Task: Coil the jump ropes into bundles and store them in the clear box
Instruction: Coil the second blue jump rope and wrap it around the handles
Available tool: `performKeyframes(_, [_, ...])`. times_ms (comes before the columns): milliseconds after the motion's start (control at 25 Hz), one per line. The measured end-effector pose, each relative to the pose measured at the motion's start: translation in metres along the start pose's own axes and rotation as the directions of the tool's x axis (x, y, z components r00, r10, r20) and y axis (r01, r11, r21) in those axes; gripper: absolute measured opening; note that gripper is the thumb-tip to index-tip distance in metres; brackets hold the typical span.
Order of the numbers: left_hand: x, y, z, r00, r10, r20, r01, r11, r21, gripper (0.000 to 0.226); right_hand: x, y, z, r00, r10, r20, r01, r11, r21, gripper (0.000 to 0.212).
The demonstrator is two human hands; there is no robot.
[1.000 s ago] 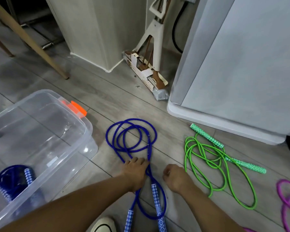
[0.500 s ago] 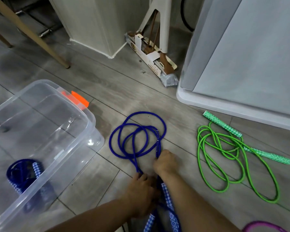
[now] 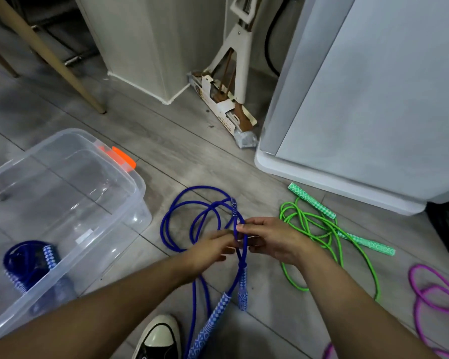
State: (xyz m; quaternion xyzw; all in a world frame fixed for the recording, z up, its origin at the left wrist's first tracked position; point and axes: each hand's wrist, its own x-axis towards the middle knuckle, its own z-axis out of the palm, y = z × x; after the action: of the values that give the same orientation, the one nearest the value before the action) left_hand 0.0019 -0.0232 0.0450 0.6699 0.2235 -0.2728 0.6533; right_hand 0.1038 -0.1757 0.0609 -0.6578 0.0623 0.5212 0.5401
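Note:
A blue jump rope (image 3: 178, 221) lies in loose loops on the grey floor, its two patterned handles (image 3: 228, 301) hanging down below my hands. My left hand (image 3: 213, 248) and my right hand (image 3: 268, 239) meet above the floor and both pinch the rope's strands. The clear box (image 3: 130, 182) with an orange latch stands at the left, and a coiled blue rope (image 3: 29, 263) lies inside it. A green rope (image 3: 329, 229) sprawls to the right. A purple rope (image 3: 425, 294) lies at the far right.
A white appliance (image 3: 360, 112) stands at the back right. A cardboard piece and white stand (image 3: 231, 104) lean in the gap behind. A wooden chair leg (image 3: 62, 66) slants at the back left. My shoe (image 3: 161, 338) is at the bottom edge.
Both hands have risen from the floor and lifted the blue rope's strands, so its handles now dangle below them. The view has tilted up slightly.

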Motion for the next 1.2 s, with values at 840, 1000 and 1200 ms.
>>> performKeyframes(840, [-0.252,0.275,0.025,0.644,0.763,-0.061,-0.730,0.636,0.251,0.039,-0.224,-0.011,-0.011,0.946,0.270,-0.179,-0.271,0.354,-0.895,0.091])
performKeyframes(1000, [-0.302,0.292,0.061,0.577,0.816,0.030,-0.799,0.556,0.228,0.040,-0.287,-0.061,0.015,0.968,-0.252,0.004,0.219,0.833,-0.509,0.091])
performKeyframes(1200, [-0.344,0.309,0.076,0.489,0.863,-0.125,-0.858,0.502,0.108,0.037,-0.330,-0.077,0.060,0.816,-0.573,-0.070,0.532,0.794,-0.295,0.026])
